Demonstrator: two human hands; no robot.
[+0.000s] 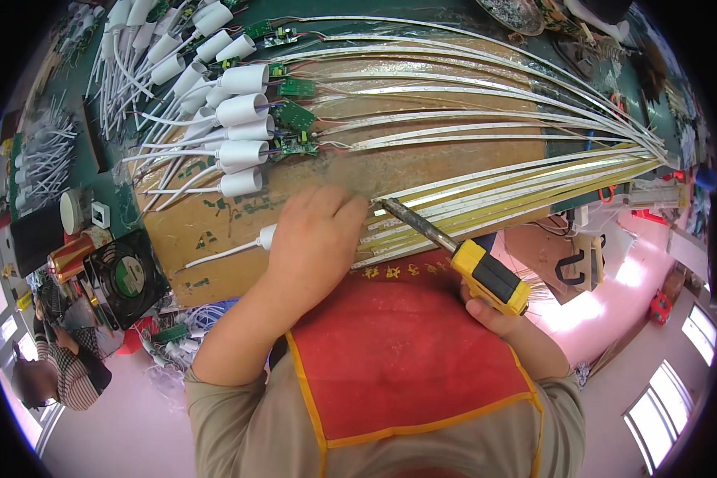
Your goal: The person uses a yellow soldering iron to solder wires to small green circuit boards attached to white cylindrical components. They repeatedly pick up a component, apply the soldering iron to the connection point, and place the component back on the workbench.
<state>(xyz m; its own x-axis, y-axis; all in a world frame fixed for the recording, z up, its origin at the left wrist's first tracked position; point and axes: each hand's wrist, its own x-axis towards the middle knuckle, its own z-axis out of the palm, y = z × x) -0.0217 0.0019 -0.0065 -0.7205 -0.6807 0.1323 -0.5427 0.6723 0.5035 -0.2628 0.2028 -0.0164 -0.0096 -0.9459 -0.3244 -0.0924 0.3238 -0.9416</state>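
My right hand [490, 315] grips the yellow-and-black handle of a soldering iron [490, 275]. Its dark tip reaches the left ends of a bundle of thin white and yellowish LED strips [470, 195]. Close to that tip, my left hand [315, 239] is closed with its fingers pinched together; what lies between them is hidden. A white plastic lamp cap [267, 236] with a white cable pokes out beside this hand. Faint smoke hangs above the tip. Farther off, several white caps [243, 109] connect through small green circuit boards [298, 116] to more strips.
A brown board [446, 143] covers part of the green table. At the left are a black fan [125, 279] and piled white cables [44, 151]. A metal dish [514, 14] stands at the back. Another person [64, 370] sits at the lower left. A cardboard box [554, 259] is at the right.
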